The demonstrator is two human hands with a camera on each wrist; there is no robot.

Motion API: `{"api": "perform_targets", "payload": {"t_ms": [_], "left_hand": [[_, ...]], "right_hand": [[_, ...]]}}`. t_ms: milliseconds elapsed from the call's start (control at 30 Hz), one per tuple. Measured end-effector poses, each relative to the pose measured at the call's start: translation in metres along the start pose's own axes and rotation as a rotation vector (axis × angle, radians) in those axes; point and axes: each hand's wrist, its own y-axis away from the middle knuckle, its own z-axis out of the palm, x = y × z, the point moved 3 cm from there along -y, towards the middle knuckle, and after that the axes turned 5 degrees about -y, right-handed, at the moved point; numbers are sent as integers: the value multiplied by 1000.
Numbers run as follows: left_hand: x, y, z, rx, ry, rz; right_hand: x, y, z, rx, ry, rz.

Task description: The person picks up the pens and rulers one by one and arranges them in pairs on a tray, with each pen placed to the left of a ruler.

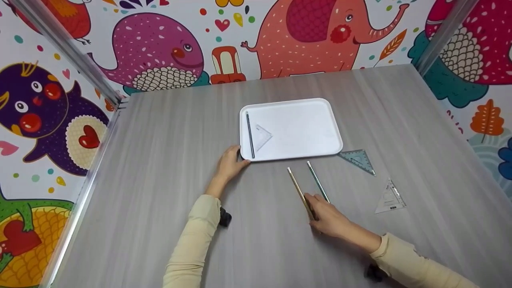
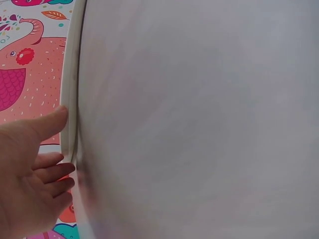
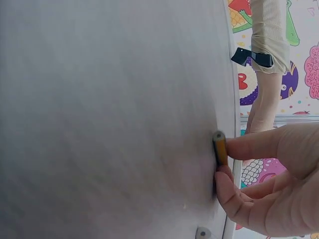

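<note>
My left hand [image 1: 230, 164] holds the near left corner of a white tray [image 1: 296, 150], the thumb at the near rim [image 2: 69, 99] and the fingers at the left side. Inside the tray lie a dark pencil [image 1: 250, 136] and a small clear set square [image 1: 269, 136]. Over the table to the tray's near side, my right hand [image 1: 330, 216] pinches a yellow pencil [image 1: 298, 187] between thumb and fingers; its end [image 3: 220, 149] shows in the right wrist view. Beside it lies a green pencil [image 1: 317, 180], its lower part hidden by the right hand.
A blue-grey set square [image 1: 360, 159] lies by the tray's near right corner. Farther right and nearer me is a clear set square [image 1: 391, 199]. The grey wooden table [image 1: 168, 132] is bounded by walls with cartoon animals [image 1: 160, 52] at the back and sides.
</note>
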Motion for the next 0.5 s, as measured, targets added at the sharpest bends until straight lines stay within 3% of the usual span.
{"api": "perform_targets", "payload": {"t_ms": [100, 300, 500], "left_hand": [[0, 0, 0, -1, -9, -3], [0, -1, 0, -33, -33, -49], [0, -1, 0, -34, -31, -55]], "right_hand": [[-1, 1, 0, -1, 7, -9], [-1, 0, 0, -17, 0, 58], [3, -1, -2, -81, -193, 47]]}}
